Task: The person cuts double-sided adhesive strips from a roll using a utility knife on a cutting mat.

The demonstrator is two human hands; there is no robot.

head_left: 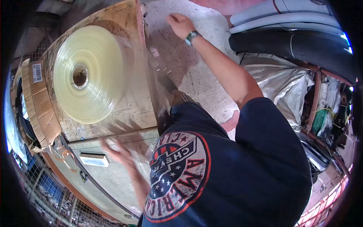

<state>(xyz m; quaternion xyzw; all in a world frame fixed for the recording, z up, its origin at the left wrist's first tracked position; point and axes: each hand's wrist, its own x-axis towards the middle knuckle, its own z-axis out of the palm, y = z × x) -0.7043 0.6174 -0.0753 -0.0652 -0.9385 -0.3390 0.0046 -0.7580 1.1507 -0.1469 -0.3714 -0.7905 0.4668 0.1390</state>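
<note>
Packing workshop or storeroom. A large roll of pale yellow clear plastic film (89, 73) is sitting on a rough plywood workbench (128, 109). Crumpled silver foil sheeting (280, 87) and a grey wire mesh crate (36, 191) are crowding the speckled concrete floor (204, 56).

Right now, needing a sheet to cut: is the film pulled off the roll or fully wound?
Pulled off: a clear film sheet runs from the roll, spread between left hand and right hand.
</note>
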